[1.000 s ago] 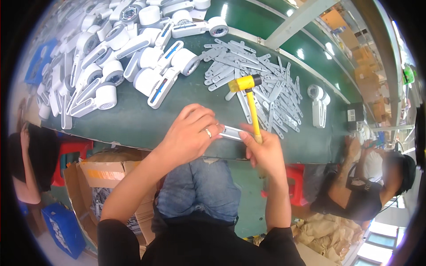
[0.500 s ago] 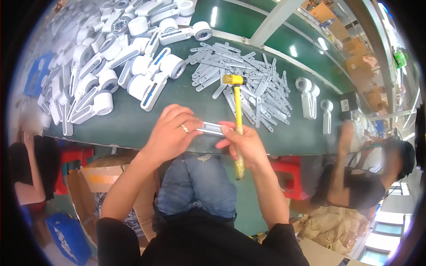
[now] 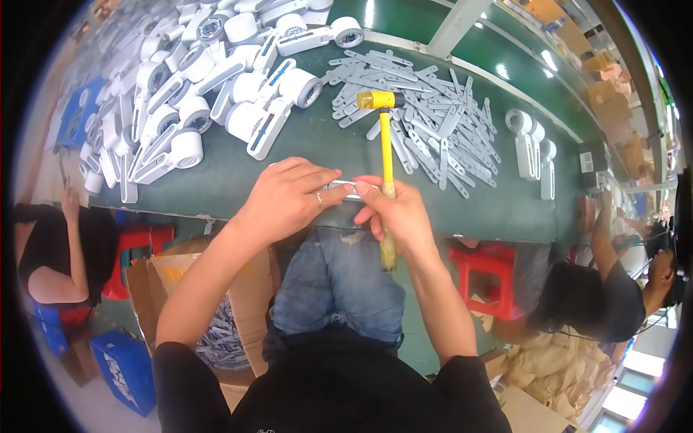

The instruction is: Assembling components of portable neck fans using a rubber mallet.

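Over the near edge of the table, my left hand (image 3: pixel 290 195) lies across a slotted white piece (image 3: pixel 345 192), its fingers closed on the left part and hiding most of it. Thumb and fingers of my right hand (image 3: pixel 401 216) pinch the right end. That same hand also grips a yellow-handled mallet (image 3: pixel 388 148), its yellow and black head pointing away from me. Beyond the mallet lies a loose heap of flat grey strips (image 3: pixel 433 119) with holes in them.
White handheld fans (image 3: pixel 188 94) are piled high on the left; a few more fans (image 3: pixel 533 141) stand apart at right. Below the table are a carton (image 3: pixel 249 303) of grey parts, a blue crate (image 3: pixel 124 372) and a red stool (image 3: pixel 491 278). People sit on both sides.
The view has shifted, so the table's contents sit further right and higher. My left fingers have slid right along the white piece and cover more of it. The right hand keeps its grip.
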Available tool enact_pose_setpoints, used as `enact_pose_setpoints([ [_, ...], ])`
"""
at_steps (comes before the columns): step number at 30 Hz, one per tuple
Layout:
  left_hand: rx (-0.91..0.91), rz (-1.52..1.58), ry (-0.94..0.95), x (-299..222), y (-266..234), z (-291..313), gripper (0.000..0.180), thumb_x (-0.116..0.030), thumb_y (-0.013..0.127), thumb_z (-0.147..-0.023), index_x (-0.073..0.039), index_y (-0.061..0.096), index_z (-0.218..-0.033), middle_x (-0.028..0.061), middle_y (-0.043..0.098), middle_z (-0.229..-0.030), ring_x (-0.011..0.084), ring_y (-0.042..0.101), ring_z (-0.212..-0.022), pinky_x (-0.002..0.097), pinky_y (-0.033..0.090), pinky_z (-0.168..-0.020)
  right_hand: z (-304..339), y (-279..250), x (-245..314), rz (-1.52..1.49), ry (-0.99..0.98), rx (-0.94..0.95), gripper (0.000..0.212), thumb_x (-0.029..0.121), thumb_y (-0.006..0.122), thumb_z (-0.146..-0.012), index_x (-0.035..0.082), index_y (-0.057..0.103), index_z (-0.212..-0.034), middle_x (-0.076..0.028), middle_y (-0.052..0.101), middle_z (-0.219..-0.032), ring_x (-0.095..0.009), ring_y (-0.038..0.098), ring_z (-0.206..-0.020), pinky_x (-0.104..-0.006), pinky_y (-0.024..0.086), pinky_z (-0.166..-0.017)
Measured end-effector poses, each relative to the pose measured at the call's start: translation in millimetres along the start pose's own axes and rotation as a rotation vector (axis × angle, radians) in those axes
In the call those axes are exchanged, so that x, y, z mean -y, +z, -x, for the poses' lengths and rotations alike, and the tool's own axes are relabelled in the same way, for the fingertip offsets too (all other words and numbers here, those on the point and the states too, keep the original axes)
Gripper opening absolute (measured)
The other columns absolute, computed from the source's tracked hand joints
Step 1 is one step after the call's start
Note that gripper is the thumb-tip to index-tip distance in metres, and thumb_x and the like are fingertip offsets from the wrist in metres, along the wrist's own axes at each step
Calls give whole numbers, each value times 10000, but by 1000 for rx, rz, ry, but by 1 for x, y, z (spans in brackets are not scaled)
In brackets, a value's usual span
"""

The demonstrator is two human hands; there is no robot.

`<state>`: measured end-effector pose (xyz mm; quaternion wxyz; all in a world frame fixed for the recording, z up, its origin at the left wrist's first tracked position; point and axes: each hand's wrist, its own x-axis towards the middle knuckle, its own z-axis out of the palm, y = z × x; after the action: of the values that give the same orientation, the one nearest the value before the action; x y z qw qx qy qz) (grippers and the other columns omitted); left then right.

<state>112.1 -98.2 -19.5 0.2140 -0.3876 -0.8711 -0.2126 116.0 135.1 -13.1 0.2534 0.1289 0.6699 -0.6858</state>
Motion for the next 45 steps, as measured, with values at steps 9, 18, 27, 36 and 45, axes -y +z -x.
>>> enact_pose_setpoints([
  [9,17,109,22,0,2,-10,251,-130,820,-841,-123,799,-1091,57,765,-1017,248,724,-902,405,587,-888,4,-4,5,11,0,5,393,280,723,-1041,-10,688,-1304,-38,649,-667,-69,478,-451,-247,366,-418],
  [18,-31,26,85,5,4,-5,254,-112,819,-823,-118,805,-1076,54,736,-954,237,701,-851,423,593,-936,113,-22,11,410,-174,-112,535,201,429,-1153,62,345,-1663,-6,573,-712,-75,512,-554,-243,445,-543],
  [27,-63,49,84,5,11,-7,267,-101,837,-802,-108,821,-1068,65,737,-948,245,701,-835,442,604,-945,141,-24,-30,544,-262,-170,566,149,437,-1133,58,325,-1681,58,476,-669,-28,443,-564,-217,380,-530],
  [36,-43,67,65,6,10,-7,238,-102,837,-828,-90,817,-1065,71,739,-931,254,711,-833,455,608,-940,130,-24,-26,783,-211,-141,597,97,504,-1093,84,348,-1669,-145,636,-796,-170,642,-660,-320,528,-680],
  [45,-68,87,53,6,6,-8,234,-109,839,-834,-92,817,-1067,65,734,-918,266,708,-815,451,614,-925,146,-16,-16,661,-388,-182,567,59,555,-1066,25,411,-1613,-288,716,-1017,-443,714,-778,-409,569,-730],
])
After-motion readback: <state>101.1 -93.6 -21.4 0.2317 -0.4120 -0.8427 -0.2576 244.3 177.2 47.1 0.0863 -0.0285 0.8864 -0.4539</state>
